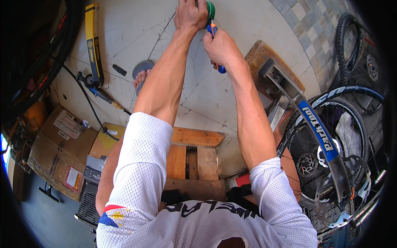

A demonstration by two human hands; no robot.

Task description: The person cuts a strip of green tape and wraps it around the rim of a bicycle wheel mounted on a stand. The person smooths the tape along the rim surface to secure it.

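Both arms reach out to the far edge of the view. My left hand (190,15) is closed on a green round thing (211,10), of which only a curved edge shows; its kind cannot be told. My right hand (223,46) wraps round a hand tool with a blue-and-orange handle (222,69). The tool's thin metal end points at the green thing and seems to meet it, and my fingers cover most of the grip. The two hands are close together above the pale tiled floor (165,25).
Below my arms stands a wooden slatted stool (196,137). To the right, a blue-armed metal stand (318,128) on a wooden base (260,53) is beside bicycle wheels (351,103). At left are a yellow-and-black package (94,45), a black-and-blue tool (101,94) and a cardboard box (58,144).
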